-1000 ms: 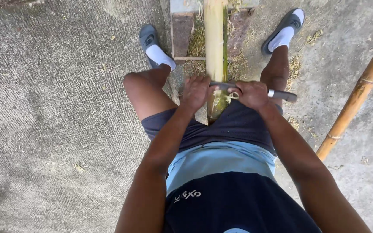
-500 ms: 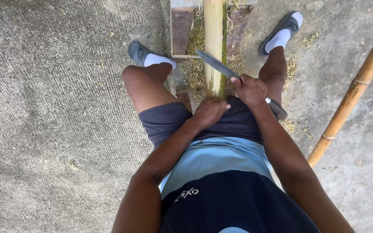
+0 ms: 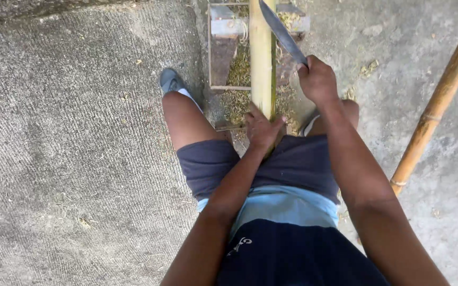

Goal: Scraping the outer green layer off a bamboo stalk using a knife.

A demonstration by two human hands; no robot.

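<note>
Bamboo pole (image 3: 262, 58) stays pinned by the left hand (image 3: 261, 128) while the right hand (image 3: 318, 80), grip clamped on the knife (image 3: 283, 33), has risen from half a second ago, indicating a chopping stroke in preparation.

Both hands (image 3: 263, 130) (image 3: 318, 80) clenched, right raised

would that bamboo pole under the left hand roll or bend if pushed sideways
The bamboo pole looks thick and straight, so probably stiff rather than floppy. Being round, it would likely roll, though the left hand pins its near end. The right hand holds the knife raised above it.
</note>
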